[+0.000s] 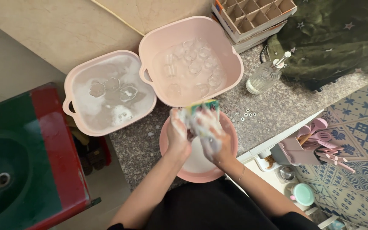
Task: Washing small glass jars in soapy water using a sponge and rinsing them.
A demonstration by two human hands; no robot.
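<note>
Both hands are blurred and covered with foam, so it is not clear what the left hand (pixel 179 135) holds; the right hand (pixel 213 138) presses a sponge (pixel 203 110) whose edges are smeared. The hands and forearms hide much of the round pink bowl (pixel 231 159). Small pale rings (pixel 244 116) on the desk (pixel 273 108) are too small to identify. The cardboard divider box (pixel 254 15) and the green sink (pixel 5 170) are cut off by the picture's edges.

Seen from above, two soapy hands meet over a round pink bowl (pixel 201 170) on a speckled stone counter (pixel 273 110). The left hand (pixel 177 132) and right hand (pixel 214 136) grip a foamy sponge (pixel 201 110) between them. Behind sit two square pink tubs (pixel 107 91) of water holding clear glasses (pixel 192 64)
</note>
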